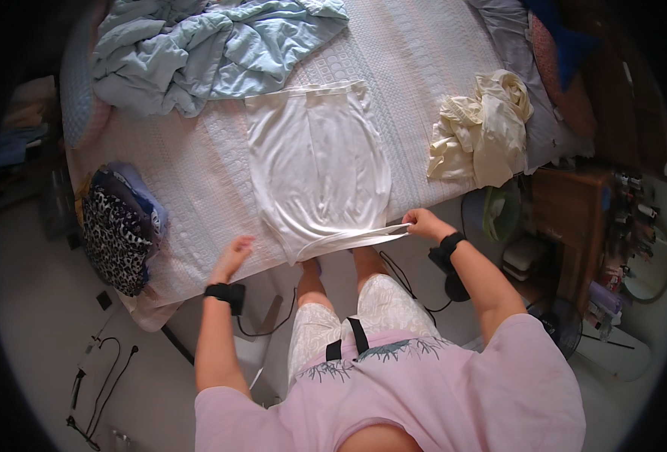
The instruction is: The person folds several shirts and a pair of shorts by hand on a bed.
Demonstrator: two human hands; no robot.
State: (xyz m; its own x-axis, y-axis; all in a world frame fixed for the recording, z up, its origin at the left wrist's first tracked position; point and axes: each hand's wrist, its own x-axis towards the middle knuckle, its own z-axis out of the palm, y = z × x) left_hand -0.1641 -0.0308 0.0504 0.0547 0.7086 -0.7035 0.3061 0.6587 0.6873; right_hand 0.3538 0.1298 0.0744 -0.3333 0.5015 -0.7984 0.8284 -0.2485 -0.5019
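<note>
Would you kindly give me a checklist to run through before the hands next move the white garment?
1. Right hand gripping the white garment: ok, at its near edge.
2. Left hand gripping it too: not ok, apart from it on the left.
3. Garment smooth: not ok, curved creases toward the near edge.
4. Clear of the cream cloth: ok, bedspread shows between.
5. Underside unwrinkled: cannot tell, hidden.

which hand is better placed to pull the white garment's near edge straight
Probably the right hand: it pinches the near edge of the garment, while the left hand is empty, apart from it.
</note>
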